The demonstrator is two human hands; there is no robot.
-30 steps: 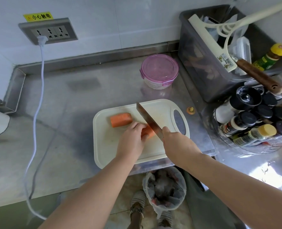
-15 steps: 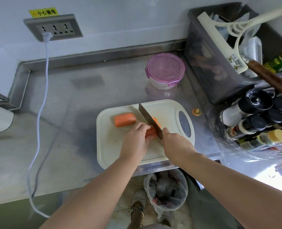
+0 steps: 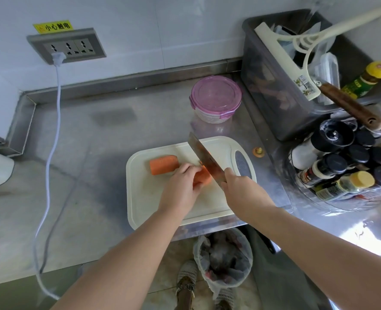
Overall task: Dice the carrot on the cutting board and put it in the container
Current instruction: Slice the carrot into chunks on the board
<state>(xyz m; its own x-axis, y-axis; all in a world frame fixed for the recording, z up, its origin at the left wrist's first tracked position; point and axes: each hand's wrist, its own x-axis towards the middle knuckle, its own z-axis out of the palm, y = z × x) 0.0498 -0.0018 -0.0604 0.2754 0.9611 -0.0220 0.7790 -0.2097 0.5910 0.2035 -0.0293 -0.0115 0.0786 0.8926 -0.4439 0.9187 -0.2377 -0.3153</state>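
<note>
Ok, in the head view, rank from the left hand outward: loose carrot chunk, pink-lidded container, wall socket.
1. loose carrot chunk, just beyond the left hand on the board.
2. pink-lidded container, behind the board, right.
3. wall socket, far back left.

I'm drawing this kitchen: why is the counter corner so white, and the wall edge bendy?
Head view: light glares off the shiny steel counter at lower right, washing it white; the wide-angle lens curves the backsplash edge.
</note>
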